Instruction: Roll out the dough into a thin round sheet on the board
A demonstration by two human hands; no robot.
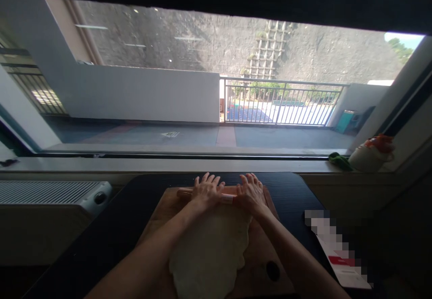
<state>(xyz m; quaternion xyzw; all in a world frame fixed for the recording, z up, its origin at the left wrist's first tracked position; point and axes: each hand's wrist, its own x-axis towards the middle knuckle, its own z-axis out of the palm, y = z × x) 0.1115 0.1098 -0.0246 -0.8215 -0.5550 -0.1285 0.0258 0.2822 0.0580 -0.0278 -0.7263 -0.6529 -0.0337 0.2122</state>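
A wooden rolling pin (228, 198) lies crosswise over the far end of a large flat sheet of dough (209, 249). My left hand (206, 190) rests palm-down on the pin toward its left part, fingers stretched forward and spread. Further right, my right hand (250, 192) presses on the pin in the same way, its fingers also extended. Neither hand wraps round the pin. Under the dough is a wooden cutting board (259, 247) with a dark round hole near its lower right. The dough has an uneven right edge, and my left forearm covers part of its left side.
The board lies on a black table (290, 195) against a window sill (236, 166). On the sill at right stand a white jug (369, 156) and a green cloth (339, 160). A partly blurred-out flat item (337, 258) lies at the table's right edge. A radiator (54, 195) stands left.
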